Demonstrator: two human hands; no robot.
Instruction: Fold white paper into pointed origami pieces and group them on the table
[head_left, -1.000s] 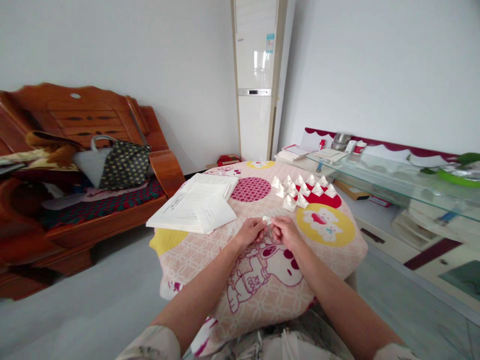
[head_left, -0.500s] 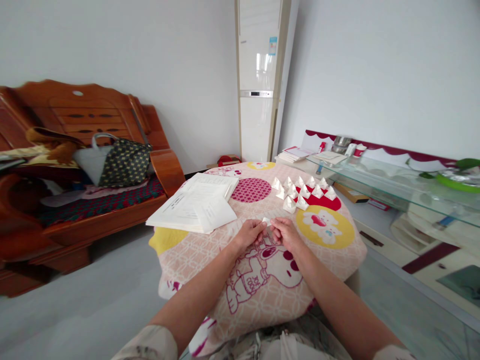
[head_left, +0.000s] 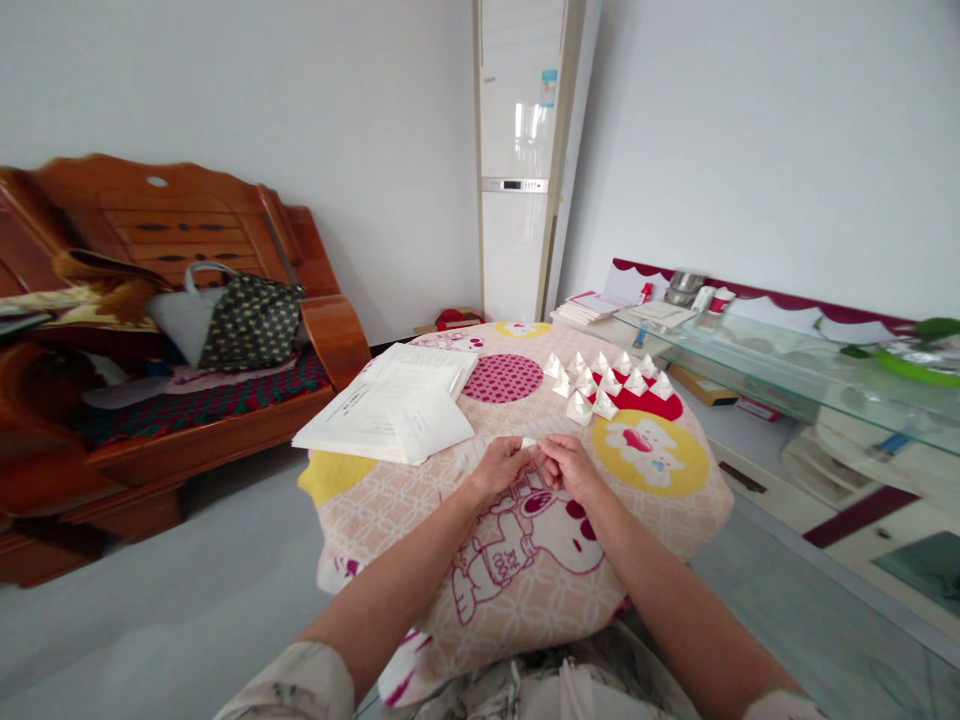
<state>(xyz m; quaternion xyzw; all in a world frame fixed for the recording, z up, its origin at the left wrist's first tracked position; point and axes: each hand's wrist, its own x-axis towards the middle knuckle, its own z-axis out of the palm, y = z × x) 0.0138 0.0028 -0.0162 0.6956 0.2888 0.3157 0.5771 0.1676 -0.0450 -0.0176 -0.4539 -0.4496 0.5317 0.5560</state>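
Note:
Over the near half of the cloth-covered table [head_left: 405, 500], my left hand [head_left: 501, 466] and my right hand [head_left: 568, 464] meet, both with fingers closed. Between their fingertips is a small piece of white folded paper [head_left: 529, 443], mostly hidden by the fingers. Beyond my right hand stand several white folded-paper shapes [head_left: 579, 407] with pointed tops, set in loose rows. To the left of my hands lies a stack of printed sheets [head_left: 360, 410], with a smaller loose sheet [head_left: 431, 428] on top.
A wooden sofa [head_left: 202, 230] holding a grey and black patterned bag [head_left: 251, 322] is on the left. Against the far wall stands a tall white air conditioner [head_left: 514, 250]. A glass-topped cabinet [head_left: 780, 350] with papers, bowls and a cup runs along the right.
My two hands have stayed nearly in place, the fingers shifting slightly around the small paper. The paper shapes and the stack of sheets have not moved.

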